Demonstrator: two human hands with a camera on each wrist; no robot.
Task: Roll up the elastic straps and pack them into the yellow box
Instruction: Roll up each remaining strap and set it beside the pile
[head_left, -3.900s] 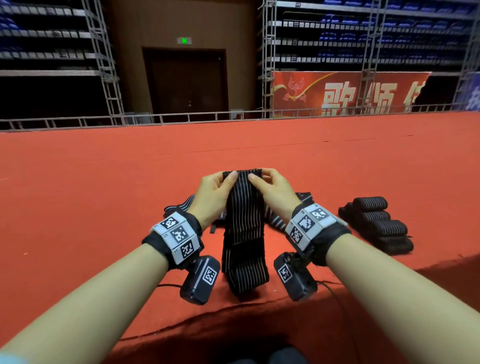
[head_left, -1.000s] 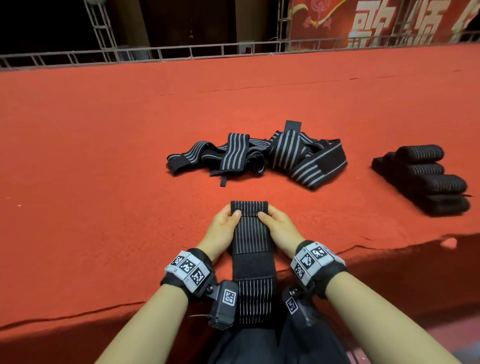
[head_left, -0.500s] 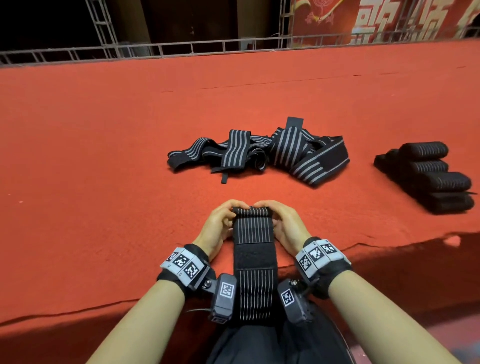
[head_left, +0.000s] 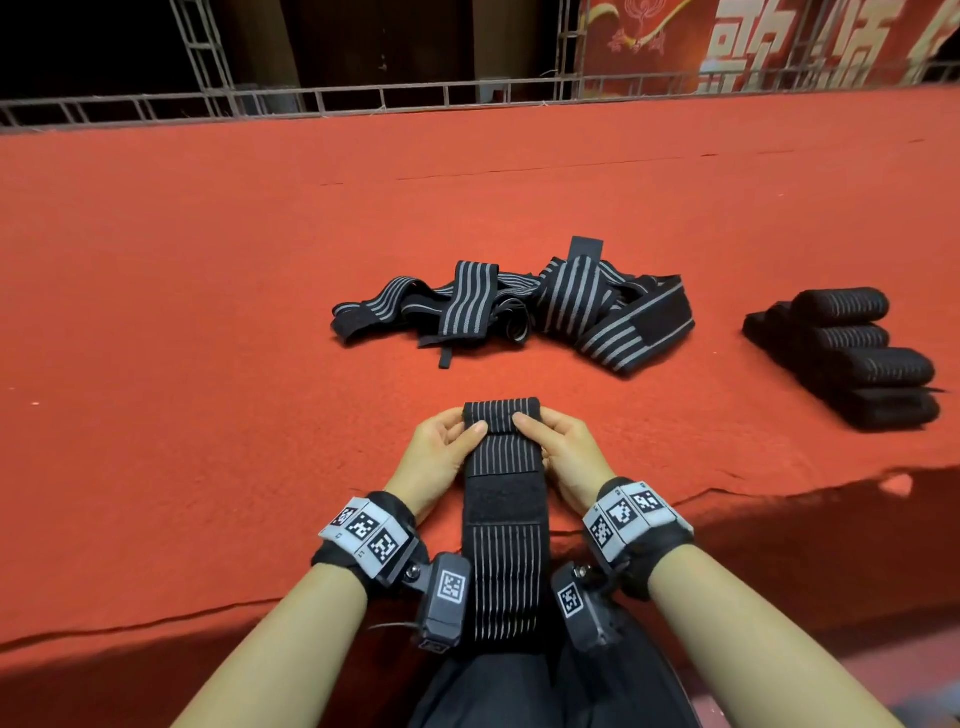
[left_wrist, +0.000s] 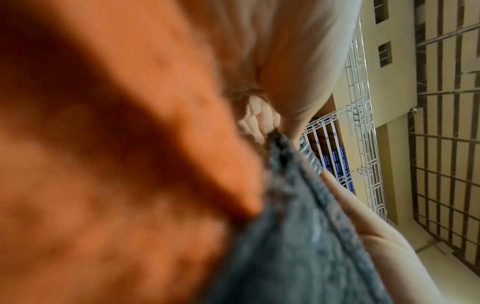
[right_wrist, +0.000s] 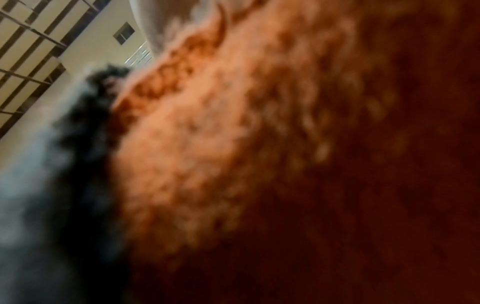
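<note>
A black elastic strap with grey stripes (head_left: 503, 519) lies flat on the red carpet, running from its small rolled far end toward me and over the stage edge. My left hand (head_left: 451, 441) pinches the left side of the roll, my right hand (head_left: 555, 441) the right side, thumbs on top. In the left wrist view the strap (left_wrist: 298, 226) shows as blurred dark fabric beside curled fingers (left_wrist: 257, 123). In the right wrist view the strap (right_wrist: 85, 131) is a dark blur against the carpet. No yellow box is in view.
A tangled heap of loose striped straps (head_left: 519, 312) lies on the carpet beyond my hands. Several rolled straps (head_left: 857, 358) are stacked at the right. The carpet's front edge (head_left: 779, 488) drops off just under my wrists. A metal railing (head_left: 363, 98) bounds the far side.
The strap came down from the air onto the carpet. Its far end has been turned over into a small roll, and my thumbs now sit on top of it.
</note>
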